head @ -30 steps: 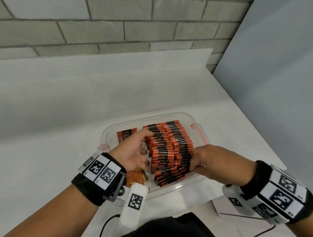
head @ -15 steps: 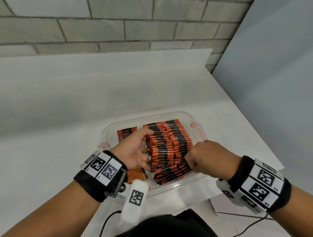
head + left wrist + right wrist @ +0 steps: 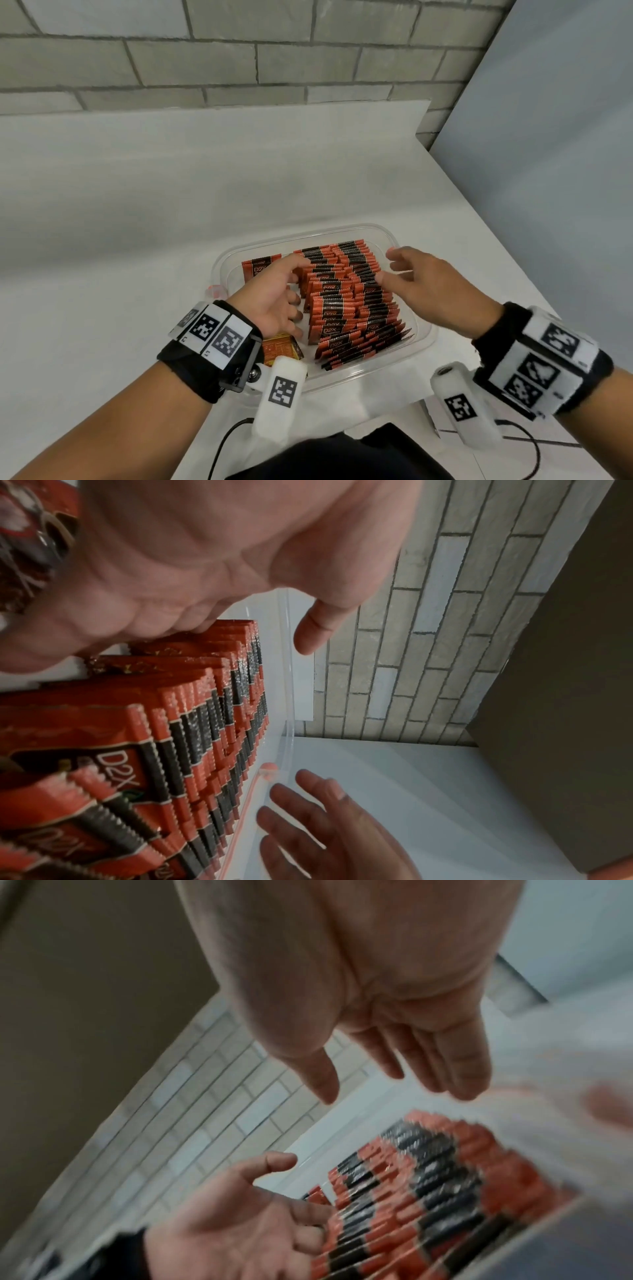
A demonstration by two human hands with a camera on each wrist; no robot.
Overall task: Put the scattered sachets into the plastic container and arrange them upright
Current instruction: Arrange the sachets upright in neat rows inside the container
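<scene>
Several orange-and-black sachets [image 3: 346, 294] stand upright in packed rows inside the clear plastic container [image 3: 308, 236]. One sachet [image 3: 260, 270] leans by itself at the container's far left, and another orange sachet [image 3: 279, 349] lies under my left wrist. My left hand [image 3: 296, 284] is inside the container and its relaxed fingers touch the left side of the rows. My right hand [image 3: 394, 270] hovers over the right side of the rows with fingers spread, holding nothing. The right wrist view is blurred and shows the same open fingers [image 3: 445, 1064] above the sachets [image 3: 428, 1191].
The container sits near the front of a white table [image 3: 137, 274]. A brick wall [image 3: 239, 51] runs behind it and a grey panel [image 3: 565, 171] stands to the right. Cables [image 3: 222, 445] hang at the table's front edge.
My right hand has let go of the near right of the rows, risen and opened, moving toward the container's far right. My left hand has stayed against the rows.
</scene>
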